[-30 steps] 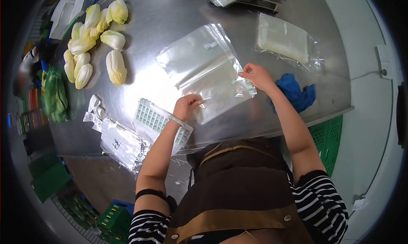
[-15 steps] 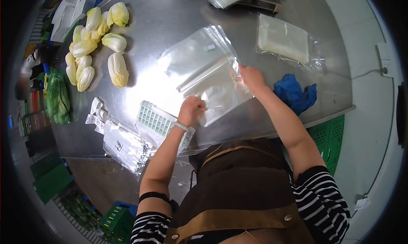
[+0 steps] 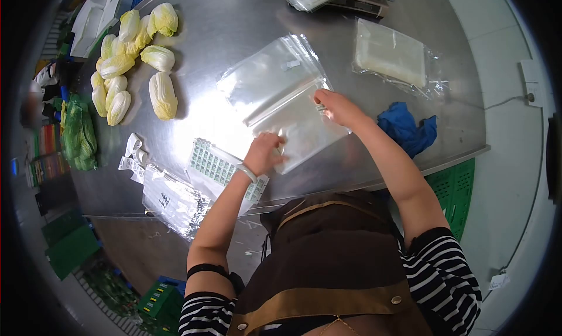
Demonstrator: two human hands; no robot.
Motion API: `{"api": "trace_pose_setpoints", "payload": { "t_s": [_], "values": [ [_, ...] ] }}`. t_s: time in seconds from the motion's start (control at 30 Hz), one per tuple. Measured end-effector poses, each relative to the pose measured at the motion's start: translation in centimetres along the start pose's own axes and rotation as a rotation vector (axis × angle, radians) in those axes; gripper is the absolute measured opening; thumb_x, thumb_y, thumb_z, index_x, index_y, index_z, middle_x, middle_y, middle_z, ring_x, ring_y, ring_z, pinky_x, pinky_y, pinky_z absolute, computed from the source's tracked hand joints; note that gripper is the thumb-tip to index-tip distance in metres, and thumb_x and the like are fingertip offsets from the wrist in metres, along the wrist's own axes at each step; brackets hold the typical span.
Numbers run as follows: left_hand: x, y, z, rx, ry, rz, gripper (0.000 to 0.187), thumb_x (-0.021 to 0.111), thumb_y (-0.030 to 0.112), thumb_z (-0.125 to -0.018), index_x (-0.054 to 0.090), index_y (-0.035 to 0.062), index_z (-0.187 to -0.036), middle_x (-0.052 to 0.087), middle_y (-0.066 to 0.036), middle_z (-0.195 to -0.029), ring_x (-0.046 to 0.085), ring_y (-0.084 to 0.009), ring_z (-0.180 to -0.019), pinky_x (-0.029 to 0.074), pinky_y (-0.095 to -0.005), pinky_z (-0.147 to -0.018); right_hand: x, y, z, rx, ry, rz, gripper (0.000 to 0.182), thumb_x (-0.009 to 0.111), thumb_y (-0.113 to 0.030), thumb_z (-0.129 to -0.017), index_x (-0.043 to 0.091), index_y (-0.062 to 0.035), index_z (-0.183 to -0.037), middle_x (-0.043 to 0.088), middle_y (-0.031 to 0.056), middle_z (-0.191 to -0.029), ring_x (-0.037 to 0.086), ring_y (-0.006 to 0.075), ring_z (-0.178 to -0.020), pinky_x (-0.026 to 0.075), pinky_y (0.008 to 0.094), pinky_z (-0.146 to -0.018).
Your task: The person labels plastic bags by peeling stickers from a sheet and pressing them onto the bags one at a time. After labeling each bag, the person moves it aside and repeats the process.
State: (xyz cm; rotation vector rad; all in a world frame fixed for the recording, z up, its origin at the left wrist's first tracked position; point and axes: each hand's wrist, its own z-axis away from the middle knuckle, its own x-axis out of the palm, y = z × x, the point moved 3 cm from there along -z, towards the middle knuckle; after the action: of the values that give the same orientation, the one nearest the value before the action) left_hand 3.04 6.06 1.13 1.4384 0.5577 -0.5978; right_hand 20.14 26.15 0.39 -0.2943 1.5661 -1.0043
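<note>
Clear plastic bags point(image 3: 298, 125) lie in front of me on the steel table, one overlapping a stack of others. My left hand point(image 3: 265, 152) is at the near left edge of the nearest bag, its fingers apart. Over the right part of that bag, my right hand point(image 3: 338, 108) has its fingers pinched together, with a small pale printed label point(image 3: 320, 108) at the fingertips. Another small label point(image 3: 290, 65) shows on the bag farther up. Beside my left wrist lies a sheet of green-printed labels point(image 3: 213, 163), partly covered by my forearm.
Several napa cabbages point(image 3: 163, 96) lie at the upper left of the steel table point(image 3: 216, 19). A blue cloth point(image 3: 407, 128) and a wrapped pack of bags point(image 3: 391, 55) are on the right. White label strips point(image 3: 134, 154) and a crinkled plastic packet point(image 3: 170, 198) lie at the left front.
My right hand has moved slightly left from the bag's edge and now pinches over its surface. My left hand's fingers have spread from a closed grip.
</note>
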Motion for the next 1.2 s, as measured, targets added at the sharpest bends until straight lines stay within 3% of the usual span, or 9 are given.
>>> {"api": "trace_pose_setpoints", "payload": {
  "t_s": [0.4,0.53,0.63,0.7,0.77,0.87,0.97,1.13,1.2],
  "values": [
    [0.4,-1.4,-0.4,-0.104,-0.069,0.056,0.010,0.067,0.012,-0.081,0.064,0.0040,-0.086,0.059,-0.010,-0.079,0.055,-0.0267,-0.073,0.046,-0.0353,-0.067,-0.3,0.1,0.1,0.073,0.139,0.268,0.025,0.058,0.006,-0.077,0.047,-0.0044,-0.096,0.056,0.0177,-0.094,0.056,0.0400,-0.088,0.045,0.0465,-0.072],
    [0.8,-2.3,0.1,-0.065,0.015,0.039,0.010,0.065,0.013,-0.085,0.063,0.0042,-0.091,0.060,-0.008,-0.077,0.056,-0.0220,-0.069,0.045,-0.0314,-0.063,-1.7,0.5,-0.1,0.179,0.288,-0.188,0.028,0.064,0.007,-0.075,0.048,-0.0034,-0.096,0.057,0.0145,-0.087,0.060,0.0294,-0.081,0.047,0.0394,-0.069],
    [-1.1,-5.4,0.5,-0.685,0.217,0.652,0.013,0.059,0.015,-0.091,0.061,0.0038,-0.096,0.056,-0.003,-0.072,0.051,-0.0130,-0.063,0.042,-0.0257,-0.057,-3.5,-0.2,0.3,0.261,0.288,-0.820,0.029,0.067,0.007,-0.074,0.048,-0.0037,-0.093,0.056,0.0108,-0.081,0.060,0.0190,-0.075,0.048,0.0336,-0.066],
    [-4.1,-6.0,0.4,-0.825,0.687,0.885,0.018,0.054,0.020,-0.095,0.060,0.0036,-0.098,0.051,0.002,-0.070,0.044,-0.0053,-0.060,0.038,-0.0218,-0.051,-4.6,-1.9,0.6,0.237,0.246,-0.942,0.028,0.067,0.005,-0.074,0.048,-0.0038,-0.092,0.055,0.0111,-0.078,0.058,0.0202,-0.070,0.048,0.0347,-0.064],
    [-5.9,-6.3,1.0,-0.747,1.003,0.785,0.019,0.052,0.020,-0.095,0.059,0.0029,-0.098,0.049,0.002,-0.070,0.040,-0.0034,-0.059,0.036,-0.0217,-0.049,-3.2,-1.4,0.6,0.231,0.068,-0.512,0.024,0.064,0.003,-0.077,0.048,-0.0042,-0.093,0.056,0.0118,-0.079,0.058,0.0232,-0.070,0.047,0.0354,-0.064],
    [-2.0,-5.5,0.8,-0.317,0.532,0.535,0.014,0.055,0.012,-0.092,0.058,0.0015,-0.101,0.056,0.000,-0.089,0.051,-0.0120,-0.079,0.043,-0.0254,-0.072,0.1,0.7,0.1,0.121,-0.037,-0.069,0.016,0.059,-0.001,-0.083,0.048,-0.0042,-0.093,0.057,0.0143,-0.081,0.058,0.0296,-0.071,0.046,0.0385,-0.064],
    [-0.1,0.1,0.4,0.024,-0.006,-0.175,0.029,0.079,0.019,-0.068,0.062,0.0085,-0.089,0.056,-0.010,-0.096,0.054,-0.0305,-0.093,0.046,-0.0389,-0.079,2.0,1.5,-0.4,0.076,0.082,0.158,0.011,0.052,-0.005,-0.087,0.046,-0.0032,-0.096,0.059,0.0191,-0.085,0.057,0.0385,-0.074,0.045,0.0446,-0.065],
    [1.0,-3.1,0.5,-0.294,0.055,0.176,0.016,0.071,0.020,-0.079,0.066,0.0057,-0.085,0.060,-0.009,-0.078,0.058,-0.0246,-0.075,0.047,-0.0343,-0.070,-1.0,0.9,-0.3,0.217,0.144,0.151,0.015,0.056,-0.002,-0.087,0.044,-0.0026,-0.097,0.058,0.0155,-0.075,0.060,0.0311,-0.066,0.047,0.0407,-0.059],
    [1.2,-5.4,0.7,-0.452,0.160,0.392,0.018,0.066,0.022,-0.084,0.066,0.0038,-0.087,0.060,-0.008,-0.071,0.057,-0.0218,-0.066,0.047,-0.0328,-0.066,-3.0,-0.2,-0.1,0.329,0.153,-0.428,0.015,0.057,-0.004,-0.088,0.044,-0.0034,-0.096,0.056,0.0107,-0.071,0.059,0.0228,-0.060,0.045,0.0355,-0.054]
  ]
}}
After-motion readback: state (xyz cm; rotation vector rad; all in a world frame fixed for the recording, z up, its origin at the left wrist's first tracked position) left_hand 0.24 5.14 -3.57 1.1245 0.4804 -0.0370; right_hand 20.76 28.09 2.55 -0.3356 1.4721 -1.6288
